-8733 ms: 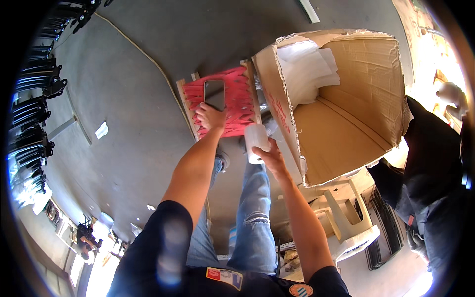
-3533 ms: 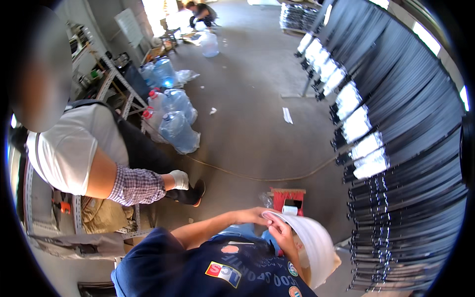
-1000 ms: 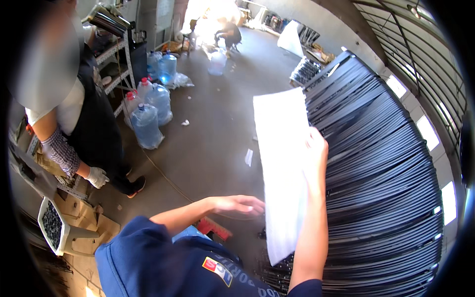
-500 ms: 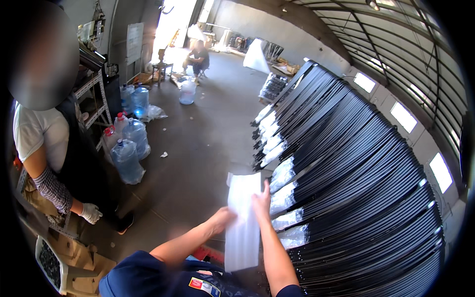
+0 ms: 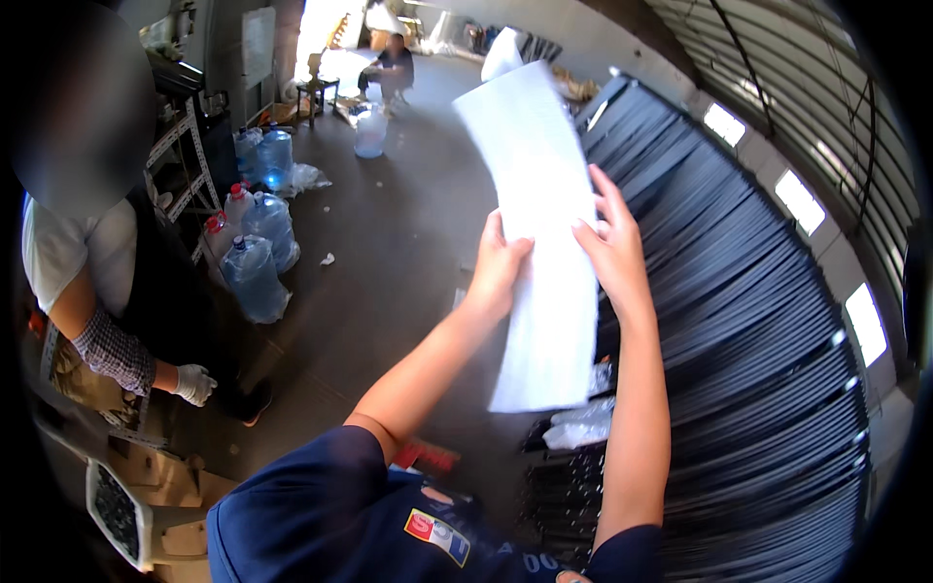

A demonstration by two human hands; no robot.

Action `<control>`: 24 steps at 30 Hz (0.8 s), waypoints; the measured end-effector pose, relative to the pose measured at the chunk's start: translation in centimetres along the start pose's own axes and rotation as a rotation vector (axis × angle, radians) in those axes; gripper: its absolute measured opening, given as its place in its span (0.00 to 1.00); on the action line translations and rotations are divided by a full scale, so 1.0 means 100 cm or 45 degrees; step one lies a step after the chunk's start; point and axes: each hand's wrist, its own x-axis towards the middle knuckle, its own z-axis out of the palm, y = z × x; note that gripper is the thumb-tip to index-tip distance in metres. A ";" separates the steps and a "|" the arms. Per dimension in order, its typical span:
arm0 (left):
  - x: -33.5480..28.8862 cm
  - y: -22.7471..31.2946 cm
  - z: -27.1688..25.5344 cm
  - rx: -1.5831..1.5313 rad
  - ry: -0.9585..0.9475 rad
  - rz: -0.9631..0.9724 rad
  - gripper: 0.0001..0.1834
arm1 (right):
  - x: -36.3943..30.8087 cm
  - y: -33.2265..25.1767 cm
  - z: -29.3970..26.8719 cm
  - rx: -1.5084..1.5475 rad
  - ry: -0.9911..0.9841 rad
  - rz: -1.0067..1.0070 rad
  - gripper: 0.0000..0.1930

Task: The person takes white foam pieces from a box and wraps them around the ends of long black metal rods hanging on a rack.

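While both hands pinch opposite side edges, white sheet spans between them, ends reaching above and below.

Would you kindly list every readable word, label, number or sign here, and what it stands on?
Dark blue shirt: letters on a multicoloured patch, plus pale letters beside it; I leave both uncopied.
Pale panel at the back: too small and blurred to read.
White sheet between the left hand and right hand: no print visible.
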 end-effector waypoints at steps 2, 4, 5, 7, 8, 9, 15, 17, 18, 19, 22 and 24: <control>-0.007 -0.017 -0.016 -0.142 0.063 -0.319 0.24 | -0.011 0.042 0.008 -0.125 -0.070 0.113 0.27; -0.028 -0.049 -0.059 0.187 -0.015 -0.578 0.20 | -0.046 0.107 0.032 -0.436 -0.151 0.077 0.22; -0.045 -0.088 -0.090 0.260 -0.042 -0.636 0.14 | -0.075 0.154 0.044 -0.531 -0.233 0.144 0.22; -0.100 -0.109 -0.118 0.400 0.023 -1.029 0.12 | -0.139 0.201 0.055 -0.432 -0.523 0.440 0.21; -0.126 -0.130 -0.153 0.428 0.239 -1.149 0.10 | -0.162 0.205 0.063 -0.096 -0.463 0.858 0.22; -0.148 -0.148 -0.198 0.323 0.216 -1.308 0.08 | -0.182 0.204 0.060 0.236 -0.371 1.248 0.23; -0.212 -0.154 -0.158 0.265 0.090 -1.506 0.07 | -0.276 0.290 -0.006 -0.704 0.118 1.284 0.31; -0.217 -0.161 -0.167 0.304 -0.026 -1.485 0.07 | -0.265 0.288 -0.004 -0.985 0.125 0.632 0.36; -0.218 -0.165 -0.172 0.204 0.022 -1.560 0.07 | -0.254 0.281 -0.006 -1.236 0.017 0.426 0.37; -0.220 -0.163 -0.153 0.622 -0.047 -1.468 0.08 | -0.246 0.276 -0.018 -1.489 -0.058 0.194 0.39; -0.223 -0.207 -0.174 0.827 -0.210 -1.477 0.12 | -0.279 0.323 -0.024 -1.624 -0.368 0.691 0.27; -0.214 -0.186 -0.163 0.505 0.162 -1.493 0.08 | -0.278 0.311 0.006 -1.127 -1.425 0.661 0.26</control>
